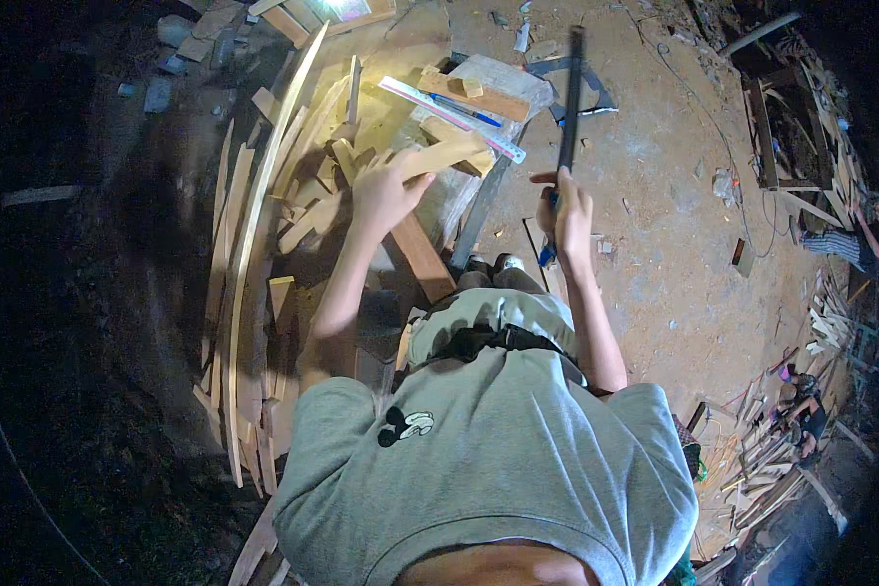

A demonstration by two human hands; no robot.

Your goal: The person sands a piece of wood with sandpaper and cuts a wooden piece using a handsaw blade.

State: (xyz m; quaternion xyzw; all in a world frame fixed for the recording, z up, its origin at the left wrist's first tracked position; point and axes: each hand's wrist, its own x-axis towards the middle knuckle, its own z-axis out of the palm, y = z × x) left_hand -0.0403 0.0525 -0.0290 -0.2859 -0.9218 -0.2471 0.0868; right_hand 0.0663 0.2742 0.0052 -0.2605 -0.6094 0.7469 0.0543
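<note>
My left hand (386, 195) grips a short pale wood block (444, 154) over a low work board, fingers wrapped around its near end. On the right, my right hand (569, 215) is closed on the blue handle of what looks like a hand saw (573, 93). Its long dark blade points away from me, seen nearly edge-on and apart from the wood. A white ruler (410, 93) and a blue pen (483, 119) lie just beyond the block. Behind them is a longer wood piece (498, 101) with a small block (472, 88) on top.
Offcuts (308, 220) are heaped left of my left hand, beside long curved wood strips (239, 283). A reddish board (422, 259) slants toward my legs. A wooden frame (786, 137) and scattered scrap sticks (762, 469) lie at the right. A lamp (340, 8) shines at the top.
</note>
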